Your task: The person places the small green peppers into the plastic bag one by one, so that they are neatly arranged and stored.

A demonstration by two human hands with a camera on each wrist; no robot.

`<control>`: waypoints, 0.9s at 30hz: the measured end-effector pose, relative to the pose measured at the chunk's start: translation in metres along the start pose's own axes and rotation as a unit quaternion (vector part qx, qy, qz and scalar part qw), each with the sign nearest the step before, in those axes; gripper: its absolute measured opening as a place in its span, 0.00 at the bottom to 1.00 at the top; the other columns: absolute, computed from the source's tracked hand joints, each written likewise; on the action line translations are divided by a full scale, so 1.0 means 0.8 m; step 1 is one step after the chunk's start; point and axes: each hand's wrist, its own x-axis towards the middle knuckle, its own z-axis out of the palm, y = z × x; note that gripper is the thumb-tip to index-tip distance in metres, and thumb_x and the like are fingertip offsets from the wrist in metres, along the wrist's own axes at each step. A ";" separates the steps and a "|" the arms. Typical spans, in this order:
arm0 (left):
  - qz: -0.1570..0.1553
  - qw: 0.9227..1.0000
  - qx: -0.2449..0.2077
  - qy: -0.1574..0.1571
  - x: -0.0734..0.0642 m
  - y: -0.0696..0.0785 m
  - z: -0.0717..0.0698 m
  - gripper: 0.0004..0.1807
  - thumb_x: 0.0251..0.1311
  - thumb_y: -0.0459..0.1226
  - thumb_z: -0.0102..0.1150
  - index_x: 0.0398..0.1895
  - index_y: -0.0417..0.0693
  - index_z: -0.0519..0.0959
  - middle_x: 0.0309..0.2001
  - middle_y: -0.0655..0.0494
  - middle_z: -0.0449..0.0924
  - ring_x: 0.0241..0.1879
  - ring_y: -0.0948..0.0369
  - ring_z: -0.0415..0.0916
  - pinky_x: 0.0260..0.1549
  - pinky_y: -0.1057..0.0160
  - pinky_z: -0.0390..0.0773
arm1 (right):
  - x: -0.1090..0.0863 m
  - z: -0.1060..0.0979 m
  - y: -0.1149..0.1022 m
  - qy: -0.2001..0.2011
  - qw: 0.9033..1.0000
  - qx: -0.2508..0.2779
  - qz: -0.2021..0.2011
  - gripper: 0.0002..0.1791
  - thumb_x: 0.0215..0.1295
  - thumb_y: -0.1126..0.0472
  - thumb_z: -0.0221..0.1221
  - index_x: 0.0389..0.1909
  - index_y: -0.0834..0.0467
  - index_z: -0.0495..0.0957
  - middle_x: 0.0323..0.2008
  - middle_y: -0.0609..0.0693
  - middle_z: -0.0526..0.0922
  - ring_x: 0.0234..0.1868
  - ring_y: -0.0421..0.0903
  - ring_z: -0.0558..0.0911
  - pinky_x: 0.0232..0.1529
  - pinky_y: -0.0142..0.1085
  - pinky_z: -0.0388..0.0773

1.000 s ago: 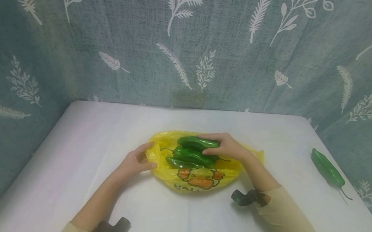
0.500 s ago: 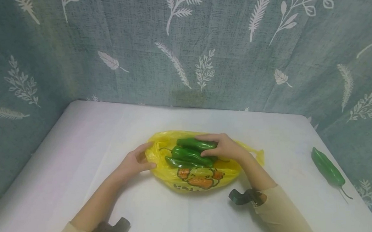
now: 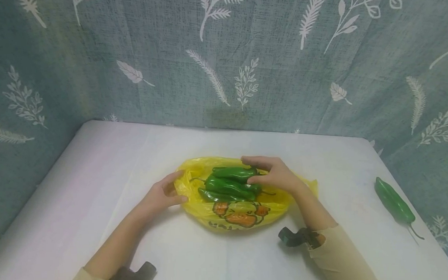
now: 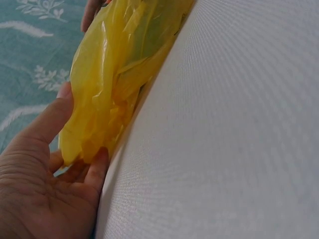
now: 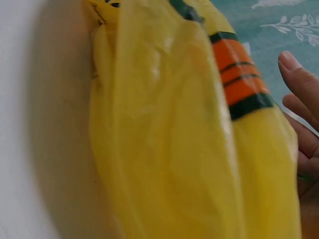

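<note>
A yellow plastic bag (image 3: 244, 218) with an orange cartoon print lies on the white table, its mouth facing up. Several glossy green peppers (image 3: 226, 185) are heaped in the opening, stems pointing to both sides. At the bag's left end my left hand (image 3: 162, 197) holds the rim, thumb and fingers bent around it; the left wrist view shows the fingers against the bag's end. My right hand (image 3: 274, 173) hovers over the right end of the upper pepper (image 3: 233, 173), thumb and fingers spread apart. Its fingers show beyond the bag in the right wrist view.
One more green pepper (image 3: 394, 202) lies by itself near the table's right edge. Teal fabric (image 3: 165, 66) with white leaf prints hangs behind the table and at both sides. Dark wrist cameras (image 3: 134, 277) stick out from both forearms.
My right hand has loosened from the upper pepper and lifted slightly, its fingers spreading. That pepper lies a little further left in the bag. The left hand stays in place.
</note>
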 end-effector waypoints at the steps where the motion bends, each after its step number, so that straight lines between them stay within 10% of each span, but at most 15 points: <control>1: 0.001 1.000 0.000 0.000 0.000 0.000 0.000 0.46 0.50 0.42 0.69 0.71 0.41 0.56 0.72 0.40 0.52 0.71 0.41 0.45 0.68 0.39 0.45 | -0.002 -0.003 0.000 0.002 1.000 0.008 0.003 0.34 0.52 0.60 0.69 0.62 0.59 0.71 0.61 0.53 0.74 0.63 0.50 0.72 0.65 0.40 0.67; 20: -0.003 1.000 -0.009 -0.001 0.000 -0.003 0.002 0.47 0.50 0.43 0.68 0.72 0.43 0.55 0.73 0.42 0.50 0.72 0.43 0.45 0.69 0.43 0.47 | -0.053 -0.062 0.007 0.022 0.999 -0.008 0.042 0.34 0.56 0.61 0.66 0.65 0.57 0.68 0.63 0.57 0.72 0.63 0.52 0.72 0.63 0.41 0.68; 27: -0.003 1.000 -0.004 -0.001 0.001 -0.006 0.001 0.48 0.50 0.44 0.69 0.72 0.43 0.55 0.73 0.41 0.50 0.72 0.42 0.44 0.69 0.41 0.45 | -0.080 -0.084 0.007 0.046 0.997 -0.030 0.062 0.33 0.57 0.63 0.65 0.65 0.56 0.68 0.63 0.54 0.73 0.63 0.45 0.72 0.60 0.26 0.68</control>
